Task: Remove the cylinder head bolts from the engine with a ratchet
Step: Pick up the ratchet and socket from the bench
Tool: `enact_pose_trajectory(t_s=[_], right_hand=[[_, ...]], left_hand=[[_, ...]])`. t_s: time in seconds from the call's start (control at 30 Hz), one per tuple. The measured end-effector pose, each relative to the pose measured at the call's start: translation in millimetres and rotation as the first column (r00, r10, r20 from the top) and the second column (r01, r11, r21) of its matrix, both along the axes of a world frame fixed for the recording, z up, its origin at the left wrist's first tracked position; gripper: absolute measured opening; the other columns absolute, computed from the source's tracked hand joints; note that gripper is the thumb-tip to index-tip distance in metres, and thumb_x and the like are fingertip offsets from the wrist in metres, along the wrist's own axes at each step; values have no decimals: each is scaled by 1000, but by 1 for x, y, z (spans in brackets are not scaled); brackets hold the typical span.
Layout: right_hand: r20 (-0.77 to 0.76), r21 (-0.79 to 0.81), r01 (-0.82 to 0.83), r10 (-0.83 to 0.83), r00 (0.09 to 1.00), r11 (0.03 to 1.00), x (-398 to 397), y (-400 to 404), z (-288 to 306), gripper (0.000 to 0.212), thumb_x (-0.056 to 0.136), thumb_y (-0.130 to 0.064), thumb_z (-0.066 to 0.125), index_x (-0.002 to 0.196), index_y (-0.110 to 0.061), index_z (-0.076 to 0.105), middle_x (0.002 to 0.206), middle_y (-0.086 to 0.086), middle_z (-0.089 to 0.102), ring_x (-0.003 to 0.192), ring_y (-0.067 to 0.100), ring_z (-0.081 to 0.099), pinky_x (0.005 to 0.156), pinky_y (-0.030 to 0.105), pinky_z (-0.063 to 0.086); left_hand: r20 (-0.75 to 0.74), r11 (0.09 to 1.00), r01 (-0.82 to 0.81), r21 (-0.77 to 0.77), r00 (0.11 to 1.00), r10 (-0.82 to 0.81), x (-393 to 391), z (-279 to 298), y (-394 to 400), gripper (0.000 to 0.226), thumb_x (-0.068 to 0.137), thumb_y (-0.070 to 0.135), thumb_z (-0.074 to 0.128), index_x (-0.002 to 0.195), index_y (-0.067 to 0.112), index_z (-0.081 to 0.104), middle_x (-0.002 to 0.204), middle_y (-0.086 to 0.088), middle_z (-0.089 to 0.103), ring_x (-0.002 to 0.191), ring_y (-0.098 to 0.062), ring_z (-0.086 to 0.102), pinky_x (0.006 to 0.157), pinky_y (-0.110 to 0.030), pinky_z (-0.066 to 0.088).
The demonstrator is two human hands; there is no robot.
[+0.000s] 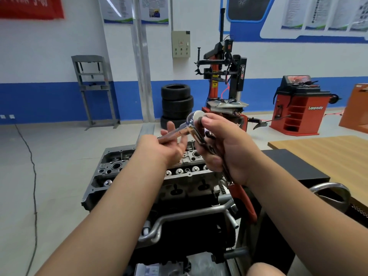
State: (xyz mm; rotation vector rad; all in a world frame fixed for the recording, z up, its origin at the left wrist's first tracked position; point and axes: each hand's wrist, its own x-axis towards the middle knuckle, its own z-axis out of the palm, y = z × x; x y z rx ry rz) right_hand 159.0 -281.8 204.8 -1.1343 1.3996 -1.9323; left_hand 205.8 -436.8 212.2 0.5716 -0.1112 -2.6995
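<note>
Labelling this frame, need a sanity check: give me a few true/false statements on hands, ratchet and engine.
1. The ratchet is seated on a head bolt. False: it is held up in the air above the cylinder head.
2. The right hand grips long metal tools that run down through the fist. True.
3. The left hand rests on the cylinder head. False: it is raised, touching the ratchet handle.
4. A stack of tyres stands by the blue-and-white wall. True.
5. The red wheel balancer stands to the left of the tyres. False: it is to their right.
</note>
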Motion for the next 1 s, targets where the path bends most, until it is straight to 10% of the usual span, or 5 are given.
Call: enact_pose_trajectory(t_s=[0.27, 0.4, 0.7, 0.8, 1.0], right_hand=[[11, -224, 97, -97, 995, 970, -11, 53, -8, 14, 93, -33, 56, 89, -26, 68, 63, 11, 59, 33, 11, 39, 38, 16, 29], [-72, 14, 345, -343, 936, 938, -51, 112, -13, 14, 96, -36, 61, 86, -35, 71, 64, 7, 62, 36, 11, 39, 40, 17, 30], [-586, 522, 816, -591, 554, 248, -213, 270, -90, 72, 88, 9, 48, 148, -31, 47, 104, 3, 61, 81, 20, 57, 66, 27, 43], [-736, 577, 817, -431, 523, 6, -255, 328, -126, 69, 93, 7, 37, 151, -30, 43, 138, 13, 56, 116, 34, 56, 82, 27, 40], [-783, 613, 757, -299, 545, -226, -303, 399, -191, 74, 93, 7, 39, 153, -37, 38, 141, 16, 48, 117, 33, 55, 87, 33, 46]], left_hand=[[-124, 995, -80, 67, 988, 88, -40, 28, 37, 17, 104, 11, 33, 92, 7, 45, 35, -4, 33, 32, -11, 30, 53, -22, 44], [-79, 1000, 9, -23, 997, -11, -71, 24, 62, 28, 106, 14, 33, 80, 10, 40, 37, -3, 33, 32, -12, 31, 49, -18, 39], [80, 879, 412, -241, 911, -405, -151, -22, 167, 46, 106, 27, 28, 63, 16, 36, 53, 5, 35, 32, -9, 32, 61, -11, 25], [93, 865, 426, -265, 904, -417, -166, -30, 180, 41, 107, 23, 27, 67, 16, 35, 58, 5, 34, 35, -8, 32, 46, -12, 29], [109, 862, 366, -352, 930, -350, -190, -38, 180, 41, 111, 29, 27, 73, 17, 37, 56, 4, 35, 37, -8, 33, 42, -10, 32]])
